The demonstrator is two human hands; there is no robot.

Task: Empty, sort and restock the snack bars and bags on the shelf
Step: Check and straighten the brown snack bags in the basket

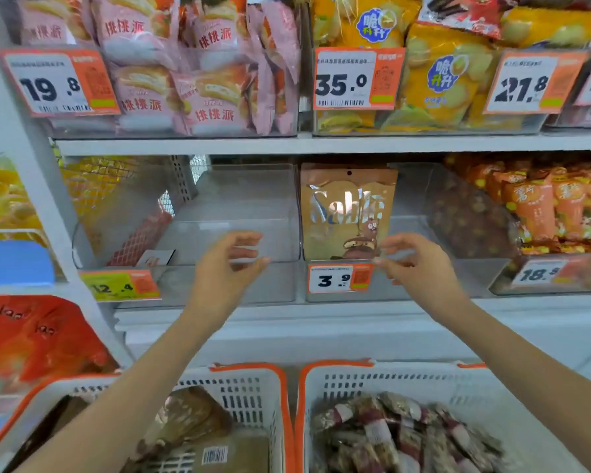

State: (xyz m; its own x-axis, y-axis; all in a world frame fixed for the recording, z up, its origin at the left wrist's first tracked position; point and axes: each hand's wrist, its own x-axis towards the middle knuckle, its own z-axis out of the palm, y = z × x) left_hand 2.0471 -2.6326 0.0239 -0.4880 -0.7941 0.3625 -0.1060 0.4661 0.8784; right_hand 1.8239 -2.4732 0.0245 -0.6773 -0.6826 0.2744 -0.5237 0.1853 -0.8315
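Hands: left hand [231, 264] and right hand [411, 259] hovered loosely curled, empty.
Advice: seat brown foil "Sable" pouch [347, 213] upright in clear plastic bin [423, 278].

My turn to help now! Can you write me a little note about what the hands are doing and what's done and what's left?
Left hand: open, fingers loosely curved, holding nothing, in front of the empty clear bin above the 12.4 tag.
Right hand: open, holding nothing, by the lower right corner of the brown Sable bag; whether it touches the bag I cannot tell.
Things: the Sable bag stands upright in the bin above the 3.9 tag. Below, the left basket holds brown bags, the right basket holds snack bars.
Done: bins emptied; one bag restocked.
Left: refill both bins from the baskets.
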